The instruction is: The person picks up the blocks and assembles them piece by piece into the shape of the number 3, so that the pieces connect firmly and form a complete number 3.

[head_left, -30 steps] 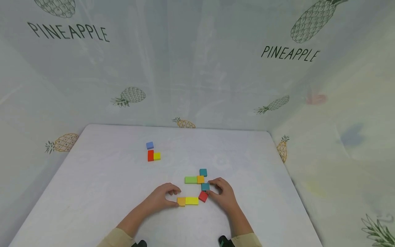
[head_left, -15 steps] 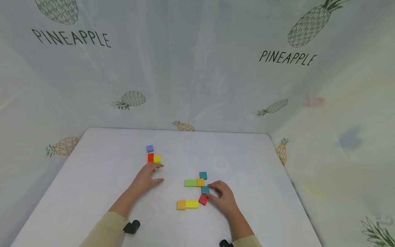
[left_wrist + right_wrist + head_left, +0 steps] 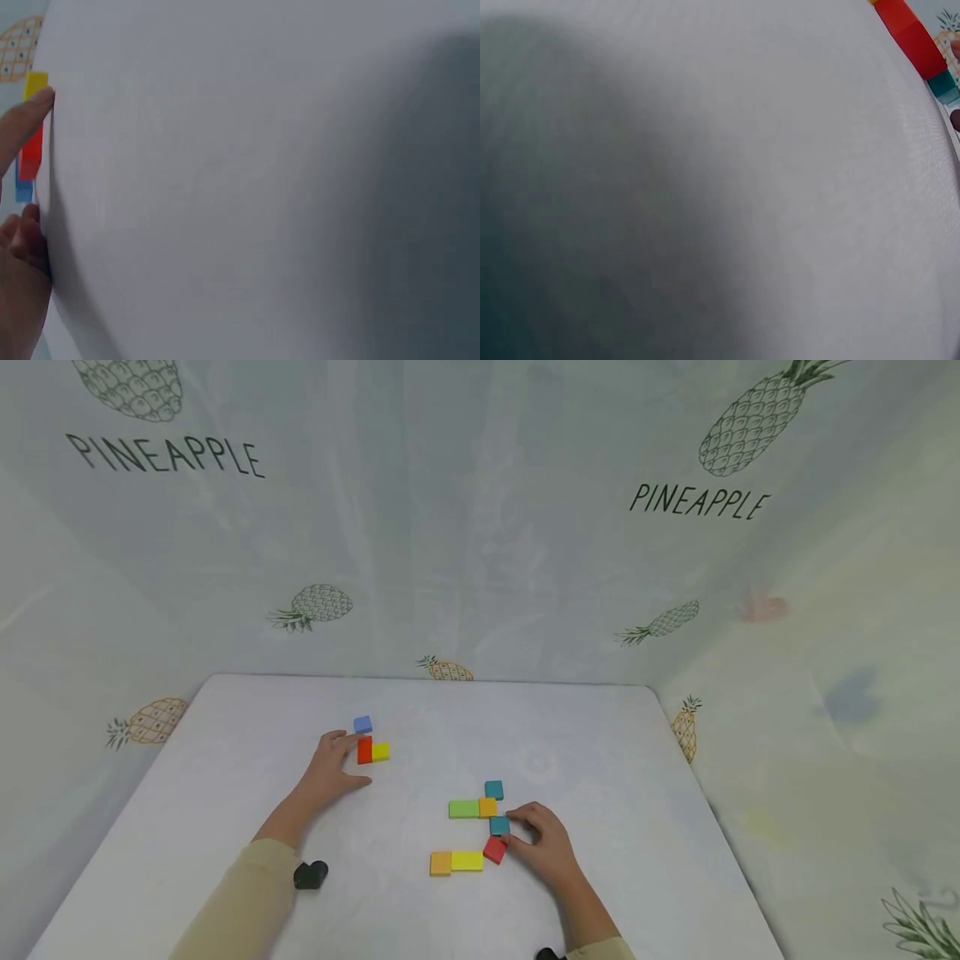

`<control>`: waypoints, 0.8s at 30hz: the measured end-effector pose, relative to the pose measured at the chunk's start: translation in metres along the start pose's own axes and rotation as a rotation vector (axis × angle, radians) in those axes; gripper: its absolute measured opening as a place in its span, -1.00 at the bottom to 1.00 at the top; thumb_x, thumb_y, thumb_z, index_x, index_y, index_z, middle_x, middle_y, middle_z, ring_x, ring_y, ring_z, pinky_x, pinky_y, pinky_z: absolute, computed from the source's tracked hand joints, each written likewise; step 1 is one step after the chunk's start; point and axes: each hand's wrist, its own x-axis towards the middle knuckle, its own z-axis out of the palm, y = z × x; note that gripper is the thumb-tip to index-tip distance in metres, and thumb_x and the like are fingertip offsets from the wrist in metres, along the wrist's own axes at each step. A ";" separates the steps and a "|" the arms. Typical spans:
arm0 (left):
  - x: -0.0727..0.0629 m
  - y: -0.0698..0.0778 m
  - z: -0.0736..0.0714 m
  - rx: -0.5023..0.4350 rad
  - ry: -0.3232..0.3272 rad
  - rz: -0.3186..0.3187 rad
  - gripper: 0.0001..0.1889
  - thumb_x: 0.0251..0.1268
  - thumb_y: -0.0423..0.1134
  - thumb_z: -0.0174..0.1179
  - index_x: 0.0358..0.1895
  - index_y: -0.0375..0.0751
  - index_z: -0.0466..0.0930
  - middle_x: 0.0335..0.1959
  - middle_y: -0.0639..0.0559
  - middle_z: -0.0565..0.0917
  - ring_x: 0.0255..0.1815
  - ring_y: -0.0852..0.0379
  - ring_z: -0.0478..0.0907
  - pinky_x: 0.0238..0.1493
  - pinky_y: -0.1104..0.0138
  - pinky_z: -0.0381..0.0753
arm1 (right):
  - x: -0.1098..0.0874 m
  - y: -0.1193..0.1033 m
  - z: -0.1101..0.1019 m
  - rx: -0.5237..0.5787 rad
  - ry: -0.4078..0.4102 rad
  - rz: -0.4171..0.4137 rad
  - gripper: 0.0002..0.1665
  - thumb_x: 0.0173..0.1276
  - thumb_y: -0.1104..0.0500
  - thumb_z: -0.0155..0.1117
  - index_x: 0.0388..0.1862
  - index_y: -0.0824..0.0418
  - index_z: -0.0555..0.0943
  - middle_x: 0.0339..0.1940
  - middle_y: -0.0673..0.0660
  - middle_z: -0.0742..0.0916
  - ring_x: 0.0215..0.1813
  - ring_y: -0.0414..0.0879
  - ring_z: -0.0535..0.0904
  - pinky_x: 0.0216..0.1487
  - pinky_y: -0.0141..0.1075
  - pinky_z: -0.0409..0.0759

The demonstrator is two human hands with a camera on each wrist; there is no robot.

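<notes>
In the head view my left hand (image 3: 327,777) is beside a red block (image 3: 365,750), its forefinger near the top edge and its thumb apart below. A yellow block (image 3: 381,752) touches the red one on the right; a blue block (image 3: 363,724) lies just behind. My right hand (image 3: 547,847) pinches a teal block (image 3: 499,826) at its right end between thumb and forefinger. A tilted red block (image 3: 495,850) lies just in front of it. The left wrist view shows my thumb (image 3: 34,112) overlapping the red and yellow blocks.
An orange block (image 3: 487,807) joins a light green block (image 3: 464,809), with another teal block (image 3: 493,790) behind. Closer in, a long yellow block (image 3: 467,861) adjoins an orange block (image 3: 440,864). The white table (image 3: 585,735) meets a pineapple-print cloth (image 3: 480,527) at its back edge.
My left hand has left the near orange block and moved away and to the left, reaching the red and yellow blocks. My right hand has stayed at the teal block.
</notes>
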 end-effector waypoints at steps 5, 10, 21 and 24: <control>0.007 -0.007 -0.011 -0.037 -0.079 -0.014 -0.09 0.06 -0.19 0.46 0.48 -0.15 0.15 0.46 -0.36 -0.06 0.24 -0.28 0.32 0.21 -0.14 0.37 | 0.000 0.000 0.002 -0.008 0.000 0.037 -0.68 0.16 -0.03 0.49 -0.08 -0.10 0.69 -0.20 -0.30 0.61 -0.16 -0.29 0.48 -0.10 -0.31 0.54; 0.019 -0.010 -0.023 -0.040 -0.105 -0.022 -0.21 0.19 -0.28 0.32 0.48 -0.12 0.15 0.40 -0.30 0.10 0.08 -0.13 0.40 0.12 -0.03 0.49 | 0.001 0.001 0.002 -0.009 -0.006 0.042 -0.68 0.17 -0.04 0.48 -0.07 -0.10 0.69 -0.20 -0.31 0.60 -0.15 -0.29 0.48 -0.09 -0.31 0.54; 0.049 -0.017 -0.025 -0.045 -0.038 -0.033 -0.43 0.36 -0.19 0.22 0.40 -0.15 0.31 0.32 -0.27 0.31 0.07 -0.18 0.40 0.13 -0.05 0.46 | 0.002 0.002 0.002 -0.023 -0.005 0.041 -0.68 0.19 -0.11 0.44 -0.08 -0.13 0.68 -0.19 -0.30 0.61 -0.14 -0.28 0.49 -0.07 -0.31 0.56; 0.053 -0.015 -0.025 -0.027 -0.008 -0.030 -0.48 0.36 -0.23 0.21 0.35 -0.21 0.37 0.25 -0.30 0.38 0.03 -0.19 0.41 0.10 -0.05 0.46 | 0.002 0.001 0.002 -0.026 -0.007 0.044 -0.68 0.18 -0.09 0.46 -0.08 -0.12 0.68 -0.19 -0.29 0.61 -0.13 -0.28 0.50 -0.07 -0.30 0.56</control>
